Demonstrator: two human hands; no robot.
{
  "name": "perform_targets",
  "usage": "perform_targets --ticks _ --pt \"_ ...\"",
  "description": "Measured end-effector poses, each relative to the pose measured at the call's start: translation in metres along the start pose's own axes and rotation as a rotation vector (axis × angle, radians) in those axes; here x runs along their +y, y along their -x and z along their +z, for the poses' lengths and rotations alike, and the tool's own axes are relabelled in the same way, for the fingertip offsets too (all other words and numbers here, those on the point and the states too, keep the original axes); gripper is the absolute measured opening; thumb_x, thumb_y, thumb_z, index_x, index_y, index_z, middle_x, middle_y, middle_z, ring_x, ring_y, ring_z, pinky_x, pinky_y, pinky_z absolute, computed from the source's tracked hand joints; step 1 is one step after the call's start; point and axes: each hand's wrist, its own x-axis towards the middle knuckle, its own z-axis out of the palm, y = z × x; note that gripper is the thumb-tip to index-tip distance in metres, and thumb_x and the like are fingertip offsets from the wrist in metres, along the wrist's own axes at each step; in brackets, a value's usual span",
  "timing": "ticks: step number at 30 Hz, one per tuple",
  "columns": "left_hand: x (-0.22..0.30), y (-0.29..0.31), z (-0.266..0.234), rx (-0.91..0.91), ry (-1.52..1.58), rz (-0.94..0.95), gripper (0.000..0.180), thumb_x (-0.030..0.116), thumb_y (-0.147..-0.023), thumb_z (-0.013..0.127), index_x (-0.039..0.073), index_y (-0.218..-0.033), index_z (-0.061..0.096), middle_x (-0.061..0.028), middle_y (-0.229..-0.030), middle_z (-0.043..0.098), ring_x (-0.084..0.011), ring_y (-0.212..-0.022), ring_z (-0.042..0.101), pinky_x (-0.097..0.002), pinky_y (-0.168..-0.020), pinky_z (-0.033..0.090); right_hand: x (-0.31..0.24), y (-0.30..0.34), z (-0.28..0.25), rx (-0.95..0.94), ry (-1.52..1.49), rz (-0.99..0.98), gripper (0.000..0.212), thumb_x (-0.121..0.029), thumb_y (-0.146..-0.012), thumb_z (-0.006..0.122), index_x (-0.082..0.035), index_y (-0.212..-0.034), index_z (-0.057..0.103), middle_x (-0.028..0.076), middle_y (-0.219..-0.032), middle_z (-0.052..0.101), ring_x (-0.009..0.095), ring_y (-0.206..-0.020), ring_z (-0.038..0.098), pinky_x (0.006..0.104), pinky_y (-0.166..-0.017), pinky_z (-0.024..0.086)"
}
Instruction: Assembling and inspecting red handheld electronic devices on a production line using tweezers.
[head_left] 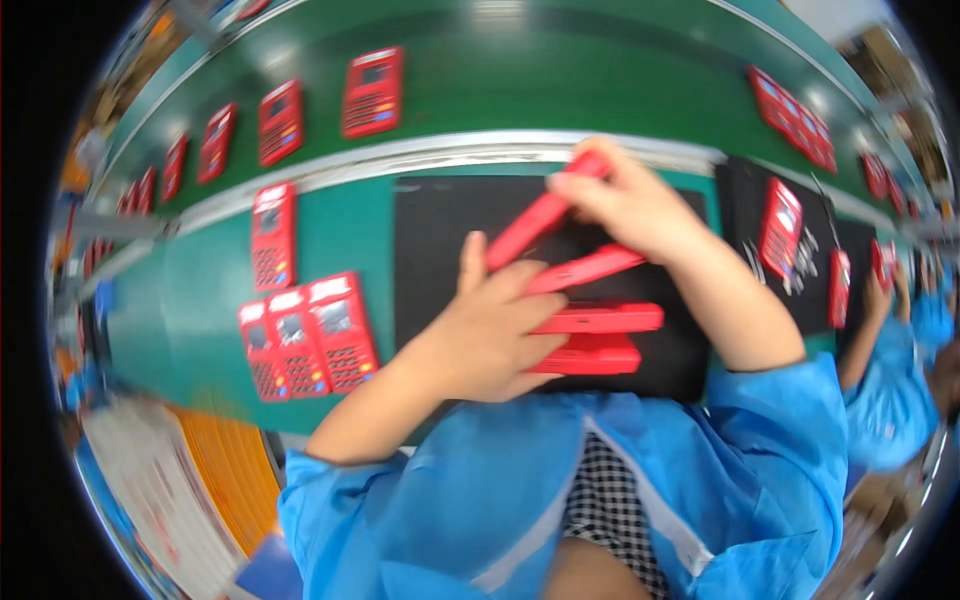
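Note:
My left hand [490, 325] has its fingers spread, with the ends of several red keypad handsets between or under them. Those handsets stand on edge in a fan over a black mat [430, 215]. My right hand [640, 205] grips the far end of the farthest red handset [535, 222], which slants from my left thumb up to the right. A second handset [590, 268] lies just below it, beneath my right wrist. Nearer to me are a third handset [610, 318] and a fourth handset [600, 355]. My left fingers hide their left ends.
Left of the mat, three red handsets [305, 340] lie side by side, another handset [272, 235] beyond them. More handsets [372, 92] line the green far strip [560, 80] behind a metal rail [450, 155]. Right, a handset [780, 230] lies near small parts; a co-worker's hand [880, 290] holds another.

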Motion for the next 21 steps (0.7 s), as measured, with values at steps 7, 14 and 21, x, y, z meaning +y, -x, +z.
perform_targets --ticks 7,14,21 --pt "0.006 -0.054 -0.006 -0.15 0.082 0.268 0.035 0.031 -0.051 0.079 0.015 -0.081 0.07 -0.004 -0.1 0.062 -0.0299 -0.1 0.053 -0.0505 -0.081 0.035 0.018 0.063 -0.039 -0.057 -0.174 0.207 0.047 -0.042 -0.09 0.048 0.0 -0.106 0.058 0.016 -0.096 0.063 0.026 -0.09 0.06 0.0335 -0.079 0.046" --pt "0.024 -0.093 0.031 -0.168 0.119 0.445 0.033 0.033 -0.051 0.076 0.017 -0.078 0.07 -0.0041 -0.099 0.063 -0.0299 -0.095 0.055 -0.0466 -0.076 0.036 0.062 0.116 -0.067 0.251 0.338 -0.02 0.044 -0.04 -0.093 0.049 -0.003 -0.114 0.057 0.019 -0.099 0.06 0.034 -0.095 0.059 0.0369 -0.083 0.048" --pt "0.024 -0.117 0.033 -0.144 0.075 0.459 0.033 0.032 -0.051 0.075 0.014 -0.078 0.069 -0.0056 -0.096 0.062 -0.0323 -0.092 0.055 -0.0464 -0.074 0.036 0.121 0.217 -0.158 1.047 0.395 0.28 0.013 -0.012 -0.078 0.067 0.0 -0.084 0.068 0.014 -0.08 0.063 0.026 -0.073 0.064 0.0347 -0.067 0.05"
